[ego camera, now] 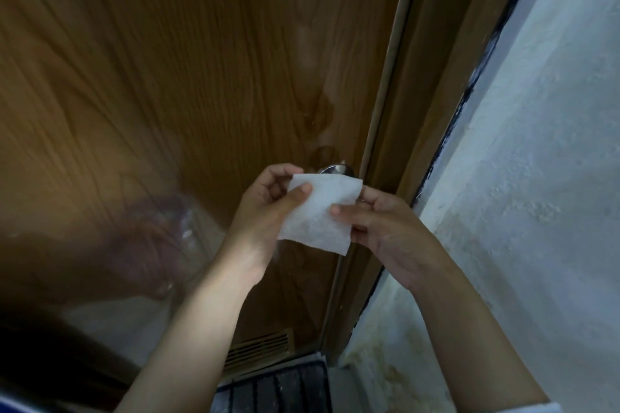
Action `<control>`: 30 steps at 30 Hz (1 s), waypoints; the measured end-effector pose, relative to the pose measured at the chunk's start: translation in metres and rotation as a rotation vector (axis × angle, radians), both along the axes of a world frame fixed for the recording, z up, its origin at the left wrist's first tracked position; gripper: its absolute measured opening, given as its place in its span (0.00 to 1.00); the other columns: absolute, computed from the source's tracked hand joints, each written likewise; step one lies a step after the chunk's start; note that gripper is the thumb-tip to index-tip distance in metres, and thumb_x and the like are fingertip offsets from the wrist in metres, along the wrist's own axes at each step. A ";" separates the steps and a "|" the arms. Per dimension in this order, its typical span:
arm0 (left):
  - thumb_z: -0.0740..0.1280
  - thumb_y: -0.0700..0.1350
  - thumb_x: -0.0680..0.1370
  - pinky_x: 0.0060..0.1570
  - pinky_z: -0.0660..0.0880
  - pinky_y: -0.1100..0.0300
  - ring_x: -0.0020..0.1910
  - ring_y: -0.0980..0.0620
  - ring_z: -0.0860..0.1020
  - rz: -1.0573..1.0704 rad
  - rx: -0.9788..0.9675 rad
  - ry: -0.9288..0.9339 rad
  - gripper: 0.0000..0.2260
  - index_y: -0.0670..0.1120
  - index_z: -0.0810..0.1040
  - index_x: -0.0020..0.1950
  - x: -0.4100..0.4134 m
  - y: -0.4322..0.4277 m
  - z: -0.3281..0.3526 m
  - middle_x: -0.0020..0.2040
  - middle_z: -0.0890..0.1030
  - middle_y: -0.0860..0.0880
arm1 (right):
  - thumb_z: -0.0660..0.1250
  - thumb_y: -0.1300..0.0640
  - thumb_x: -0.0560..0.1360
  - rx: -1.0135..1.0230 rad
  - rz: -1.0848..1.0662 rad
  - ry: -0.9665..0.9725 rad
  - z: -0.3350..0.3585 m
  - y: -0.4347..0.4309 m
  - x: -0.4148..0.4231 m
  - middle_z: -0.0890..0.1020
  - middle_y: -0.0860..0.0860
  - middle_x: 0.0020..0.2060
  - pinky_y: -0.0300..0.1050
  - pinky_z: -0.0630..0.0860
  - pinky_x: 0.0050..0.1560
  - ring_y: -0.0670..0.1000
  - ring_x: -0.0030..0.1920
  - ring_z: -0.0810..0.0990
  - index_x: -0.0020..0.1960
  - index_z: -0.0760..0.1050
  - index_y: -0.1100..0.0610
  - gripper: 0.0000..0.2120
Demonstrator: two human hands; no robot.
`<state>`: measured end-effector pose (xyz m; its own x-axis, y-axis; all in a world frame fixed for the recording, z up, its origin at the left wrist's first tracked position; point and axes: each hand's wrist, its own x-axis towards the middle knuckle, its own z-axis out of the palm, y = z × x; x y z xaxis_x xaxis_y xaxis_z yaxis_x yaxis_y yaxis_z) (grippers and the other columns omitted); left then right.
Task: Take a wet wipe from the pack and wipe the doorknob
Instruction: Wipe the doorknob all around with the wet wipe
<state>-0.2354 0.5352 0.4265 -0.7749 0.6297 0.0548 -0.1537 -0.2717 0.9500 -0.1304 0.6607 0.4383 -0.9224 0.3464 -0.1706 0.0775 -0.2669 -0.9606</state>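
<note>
The white square wet wipe (322, 211) covers most of the round silver metal doorknob (337, 169), of which only a top sliver shows. A blurred clear plastic bag (161, 238) hangs at the left, its contents unreadable. The dark ribbed floor mat (278, 389) and both forearms are cut off by the bottom edge.

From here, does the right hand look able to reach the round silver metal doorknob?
Probably yes. The right hand sits just below the round silver metal doorknob, with only the white wet wipe that both hands hold in front of it. The left hand is beside it, not blocking.
</note>
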 end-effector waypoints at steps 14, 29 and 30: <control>0.62 0.32 0.75 0.33 0.77 0.67 0.41 0.55 0.80 -0.057 -0.041 -0.140 0.14 0.51 0.77 0.48 -0.004 0.008 -0.009 0.42 0.81 0.49 | 0.60 0.67 0.74 0.491 -0.137 0.033 0.000 0.001 0.002 0.76 0.47 0.51 0.37 0.76 0.48 0.45 0.53 0.74 0.35 0.78 0.48 0.17; 0.58 0.35 0.78 0.34 0.78 0.65 0.38 0.55 0.83 -0.038 0.034 -0.178 0.10 0.46 0.76 0.45 0.004 0.024 -0.011 0.46 0.80 0.45 | 0.70 0.55 0.71 1.053 -0.392 0.028 -0.017 -0.010 -0.017 0.73 0.48 0.48 0.43 0.79 0.45 0.47 0.47 0.76 0.50 0.77 0.54 0.08; 0.58 0.36 0.78 0.37 0.79 0.64 0.40 0.55 0.83 -0.046 0.032 -0.168 0.09 0.47 0.76 0.46 0.005 0.025 -0.011 0.47 0.80 0.46 | 0.69 0.56 0.72 1.111 -0.413 0.005 -0.018 -0.008 -0.019 0.74 0.49 0.48 0.46 0.80 0.46 0.48 0.48 0.77 0.51 0.77 0.55 0.08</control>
<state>-0.2300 0.5605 0.4158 -0.7449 0.6651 -0.0525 -0.3225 -0.2900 0.9011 -0.1499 0.6524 0.4201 -0.7058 0.5739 0.4152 0.1763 0.7101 -0.6816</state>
